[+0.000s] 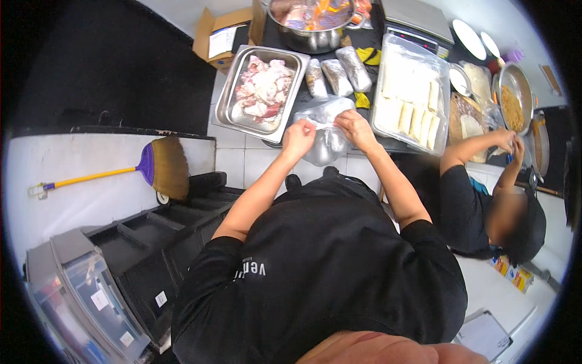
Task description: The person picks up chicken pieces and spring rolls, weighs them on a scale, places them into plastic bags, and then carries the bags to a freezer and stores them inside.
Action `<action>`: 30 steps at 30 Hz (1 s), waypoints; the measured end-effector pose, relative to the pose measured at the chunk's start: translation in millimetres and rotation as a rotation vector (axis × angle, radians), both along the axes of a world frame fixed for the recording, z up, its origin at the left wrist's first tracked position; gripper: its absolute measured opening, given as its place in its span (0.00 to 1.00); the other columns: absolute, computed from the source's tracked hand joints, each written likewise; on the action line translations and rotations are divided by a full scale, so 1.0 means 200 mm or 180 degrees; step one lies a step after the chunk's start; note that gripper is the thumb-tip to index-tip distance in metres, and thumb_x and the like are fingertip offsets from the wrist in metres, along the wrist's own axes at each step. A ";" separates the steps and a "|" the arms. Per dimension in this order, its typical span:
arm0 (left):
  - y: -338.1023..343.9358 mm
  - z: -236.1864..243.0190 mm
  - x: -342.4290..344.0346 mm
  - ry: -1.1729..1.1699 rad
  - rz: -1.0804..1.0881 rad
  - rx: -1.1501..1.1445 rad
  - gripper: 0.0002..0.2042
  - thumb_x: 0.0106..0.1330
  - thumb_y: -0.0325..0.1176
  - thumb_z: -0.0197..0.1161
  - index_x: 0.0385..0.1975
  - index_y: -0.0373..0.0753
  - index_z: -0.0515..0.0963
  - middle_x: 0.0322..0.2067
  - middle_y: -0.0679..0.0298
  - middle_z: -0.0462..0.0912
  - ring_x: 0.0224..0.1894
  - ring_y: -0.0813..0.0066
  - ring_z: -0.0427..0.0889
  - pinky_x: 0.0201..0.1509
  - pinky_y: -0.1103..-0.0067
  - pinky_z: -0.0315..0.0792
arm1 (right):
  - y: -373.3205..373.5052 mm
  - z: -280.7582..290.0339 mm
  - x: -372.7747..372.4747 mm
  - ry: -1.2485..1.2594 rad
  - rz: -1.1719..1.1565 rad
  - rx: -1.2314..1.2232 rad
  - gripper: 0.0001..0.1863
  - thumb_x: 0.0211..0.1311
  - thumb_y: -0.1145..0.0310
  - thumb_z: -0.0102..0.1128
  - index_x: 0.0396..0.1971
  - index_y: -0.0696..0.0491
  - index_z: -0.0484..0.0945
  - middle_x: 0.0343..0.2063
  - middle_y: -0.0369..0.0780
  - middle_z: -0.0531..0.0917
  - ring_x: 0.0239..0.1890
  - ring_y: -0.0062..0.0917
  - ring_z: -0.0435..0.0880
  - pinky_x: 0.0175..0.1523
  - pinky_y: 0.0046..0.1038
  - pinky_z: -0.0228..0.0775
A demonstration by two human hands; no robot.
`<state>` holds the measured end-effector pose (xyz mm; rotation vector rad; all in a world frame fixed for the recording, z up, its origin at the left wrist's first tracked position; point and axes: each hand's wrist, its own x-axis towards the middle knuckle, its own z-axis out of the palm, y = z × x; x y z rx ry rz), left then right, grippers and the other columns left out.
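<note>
A clear plastic bag [327,147] hangs at the counter's front edge, with something inside that I cannot make out. My left hand [298,138] pinches its gathered upper part from the left. On the other side, the fingers of my right hand [357,130] are closed on the same part of the bag. Just beyond lie several plastic-wrapped rolls [337,77]. Left of them is a perforated steel pan [222,115] with pieces of raw meat [264,88]. To the right, a plastic-covered tray [379,115] holds pale rolls [417,121] in rows.
A big steel pot [315,41] with bagged food stands at the back beside a cardboard box [209,39] and a scale [418,18]. At right, a co-worker [479,212] works near a pan of brown crumbs [515,79]. A broom [163,168] hangs at left above black crates [145,236].
</note>
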<state>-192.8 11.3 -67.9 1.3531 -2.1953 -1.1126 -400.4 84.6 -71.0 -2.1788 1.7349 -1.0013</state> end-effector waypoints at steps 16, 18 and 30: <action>0.08 0.03 0.07 0.0024 -0.0819 -0.0735 0.10 0.55 0.24 0.59 0.38 0.37 0.77 0.38 0.53 0.78 0.43 0.52 0.77 0.47 0.66 0.71 | 0.01 -0.04 0.22 0.0624 0.0031 0.0146 0.15 0.43 0.62 0.67 0.31 0.53 0.78 0.33 0.38 0.76 0.42 0.34 0.73 0.50 0.37 0.62; 0.04 0.07 0.11 0.0208 -0.0924 -0.0450 0.10 0.56 0.25 0.60 0.38 0.37 0.77 0.39 0.53 0.78 0.44 0.52 0.77 0.47 0.67 0.71 | -0.03 -0.06 0.22 0.0854 0.0201 0.0284 0.14 0.42 0.63 0.67 0.28 0.52 0.77 0.31 0.37 0.75 0.41 0.33 0.73 0.49 0.36 0.62; -0.95 0.39 1.04 0.1983 0.1141 0.0468 0.08 0.67 0.33 0.58 0.40 0.36 0.77 0.32 0.63 0.81 0.25 0.81 0.78 0.28 0.84 0.74 | -0.04 0.07 0.41 0.1073 -0.1117 0.0902 0.12 0.37 0.72 0.64 0.28 0.55 0.76 0.34 0.41 0.75 0.41 0.39 0.72 0.45 0.38 0.65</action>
